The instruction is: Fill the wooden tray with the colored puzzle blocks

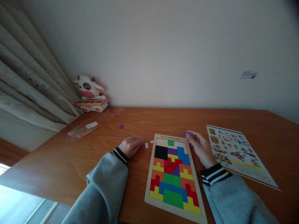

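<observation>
A wooden puzzle tray (149,183) lies on the table in front of me, almost filled with coloured block pieces. My right hand (200,147) sits at the tray's top right corner, fingers pinched on a small purple piece (186,133). My left hand (130,146) rests knuckles-up on the table left of the tray, fingers curled under; whether it holds anything is hidden. Two small white pieces (146,145) lie between my left hand and the tray. Another purple piece (121,126) lies farther back on the table.
A printed pattern sheet (238,154) lies to the right of the tray. A clear plastic bag (86,127) with a white label lies at the back left. A cow-shaped toy piano (90,93) stands in the corner by the curtain (28,77). The wall runs behind.
</observation>
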`<state>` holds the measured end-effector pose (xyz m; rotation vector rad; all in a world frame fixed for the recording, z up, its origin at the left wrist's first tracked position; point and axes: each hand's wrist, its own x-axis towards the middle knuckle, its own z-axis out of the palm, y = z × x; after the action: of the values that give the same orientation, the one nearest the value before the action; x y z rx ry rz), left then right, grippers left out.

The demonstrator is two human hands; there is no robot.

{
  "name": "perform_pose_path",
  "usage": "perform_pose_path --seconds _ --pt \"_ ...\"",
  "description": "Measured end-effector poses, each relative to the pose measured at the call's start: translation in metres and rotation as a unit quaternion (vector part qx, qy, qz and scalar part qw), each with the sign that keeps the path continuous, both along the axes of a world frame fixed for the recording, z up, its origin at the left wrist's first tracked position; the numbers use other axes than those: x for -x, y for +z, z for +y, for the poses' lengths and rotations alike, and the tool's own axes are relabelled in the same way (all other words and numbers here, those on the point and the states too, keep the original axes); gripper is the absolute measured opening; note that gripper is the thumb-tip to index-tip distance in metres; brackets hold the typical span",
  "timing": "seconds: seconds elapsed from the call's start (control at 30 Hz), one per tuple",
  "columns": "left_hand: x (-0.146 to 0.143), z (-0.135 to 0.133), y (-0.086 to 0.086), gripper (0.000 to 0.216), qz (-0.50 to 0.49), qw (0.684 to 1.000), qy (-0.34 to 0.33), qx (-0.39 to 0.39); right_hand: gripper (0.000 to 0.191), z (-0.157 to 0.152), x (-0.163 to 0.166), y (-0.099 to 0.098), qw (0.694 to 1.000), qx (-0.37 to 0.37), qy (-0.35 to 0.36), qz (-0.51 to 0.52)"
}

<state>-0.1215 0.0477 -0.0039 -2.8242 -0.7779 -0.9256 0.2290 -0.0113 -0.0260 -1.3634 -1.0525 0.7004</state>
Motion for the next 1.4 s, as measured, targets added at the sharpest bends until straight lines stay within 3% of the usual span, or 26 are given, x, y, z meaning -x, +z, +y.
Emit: perform_pose_path --seconds 0.1,0.23,0.33,0.43,0.5,0.7,0.9,1.0,1.2,1.4 --pt "-0.005 -0.004 0.002 0.022 -0.060 0.998 0.022 0.007 0.044 -0.003 0.003 0.008 1.000 0.002 0.029 -0.008" --pt "-0.030 -0.014 0.000 0.020 -0.215 0.970 0.054 0.105 0.040 -0.014 0.014 0.026 0.983 0.045 0.170 -0.057" --pt "-0.057 -0.024 0.000 0.018 -0.231 0.962 0.012 0.144 0.033 -0.021 0.025 0.034 0.946 0.055 0.281 -0.151" --pt "-0.083 -0.032 -0.001 0.019 -0.226 0.961 -0.053 0.149 0.024 -0.025 0.031 0.037 0.913 0.019 0.329 -0.242" --pt "-0.097 -0.036 -0.001 0.020 -0.226 0.961 -0.092 0.133 0.024 -0.025 0.032 0.038 0.909 0.001 0.332 -0.251" --pt "-0.118 -0.038 0.002 0.020 -0.211 0.957 -0.169 0.103 0.041 -0.021 0.029 0.039 0.954 0.054 0.265 -0.132" --pt "-0.120 -0.040 0.004 0.021 -0.180 0.963 -0.171 0.106 0.045 -0.014 0.008 0.032 0.958 0.085 0.239 -0.136" --pt "-0.119 -0.042 0.004 0.022 -0.115 0.965 -0.215 0.096 0.042 -0.012 -0.012 0.032 0.964 0.084 0.201 -0.156" --pt "-0.120 -0.042 -0.002 0.026 -0.068 0.956 -0.260 0.119 0.040 -0.014 -0.041 0.027 0.932 0.114 0.227 -0.260" --pt "-0.120 -0.039 -0.010 0.023 -0.060 0.953 -0.265 0.131 0.032 -0.014 -0.036 0.025 0.908 0.087 0.217 -0.348"
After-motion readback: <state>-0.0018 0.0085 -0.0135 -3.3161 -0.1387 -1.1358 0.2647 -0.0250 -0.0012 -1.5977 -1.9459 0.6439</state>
